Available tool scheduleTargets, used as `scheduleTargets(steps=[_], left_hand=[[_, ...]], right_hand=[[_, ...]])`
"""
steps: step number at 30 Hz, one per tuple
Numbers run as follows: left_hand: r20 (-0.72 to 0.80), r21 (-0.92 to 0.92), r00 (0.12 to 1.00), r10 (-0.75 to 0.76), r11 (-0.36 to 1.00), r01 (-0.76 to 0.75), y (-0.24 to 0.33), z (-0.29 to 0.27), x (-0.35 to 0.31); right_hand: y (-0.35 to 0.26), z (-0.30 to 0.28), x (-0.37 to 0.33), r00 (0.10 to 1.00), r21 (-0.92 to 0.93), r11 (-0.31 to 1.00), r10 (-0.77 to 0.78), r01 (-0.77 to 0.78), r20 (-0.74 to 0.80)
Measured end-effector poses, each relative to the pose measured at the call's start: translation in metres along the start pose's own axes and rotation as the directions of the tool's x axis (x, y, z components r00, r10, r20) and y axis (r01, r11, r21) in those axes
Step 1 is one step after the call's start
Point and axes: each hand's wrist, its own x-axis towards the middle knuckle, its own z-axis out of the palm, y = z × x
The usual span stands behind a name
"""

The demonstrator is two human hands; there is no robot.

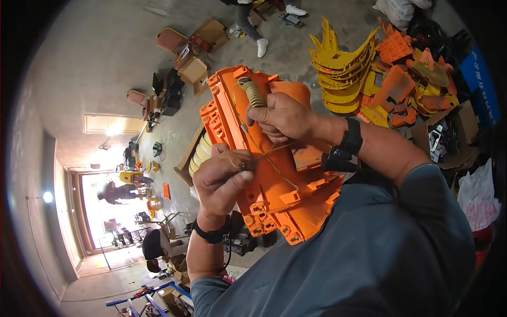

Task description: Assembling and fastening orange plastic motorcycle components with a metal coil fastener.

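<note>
A large orange plastic housing [272,187] with slotted lugs along its edges is in front of my body. Over it, my right hand [288,117] is closed around the lower end of a tightly coiled, yellowish cable [252,90]. Thin strands of this cable run down across the orange surface between my hands. My left hand [219,182], at the housing's left side, has its fingers curled in and pinches a thin length of the cable. How the cable passes inside both hands is partly hidden. Each wrist wears a black band.
Yellow curved plastic parts [343,79] are stacked at the far right, beside a heap of orange and yellow pieces [398,87]. A cardboard box [467,129] of small parts is at right. Other people are at the top and lower left [153,248]. A blue frame [150,296] stands lower left.
</note>
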Motion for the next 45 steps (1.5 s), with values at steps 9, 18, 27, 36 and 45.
scheduleTargets(steps=[9, 18, 27, 36, 45], left_hand=[[0.034, 0.245, 0.998, 0.049, 0.968, -0.056, -0.004, 0.000, 0.002], [-0.064, 0.335, 0.998, 0.020, 0.942, 0.003, 0.000, 0.009, 0.003], [-0.079, 0.303, 0.996, 0.039, 0.953, -0.013, -0.003, 0.011, 0.000], [-0.081, 0.313, 0.996, -0.045, 0.947, 0.068, 0.004, 0.013, 0.004], [-0.035, 0.304, 0.976, 0.213, 0.933, -0.193, -0.003, 0.028, 0.009]], right_hand=[[-0.027, 0.003, -0.016, 0.994, 0.090, 0.994, -0.050, 0.059, -0.102], [-0.081, 0.016, -0.008, 0.926, 0.236, 0.896, -0.375, 0.375, -0.050], [-0.158, -0.081, 0.016, 0.687, 0.013, 0.708, -0.680, 0.706, -0.255], [-0.058, -0.074, -0.024, 0.912, -0.908, 0.308, 0.378, -0.284, -0.157], [-0.103, 0.020, -0.076, 0.948, -0.964, 0.194, -0.296, 0.180, 0.118]])
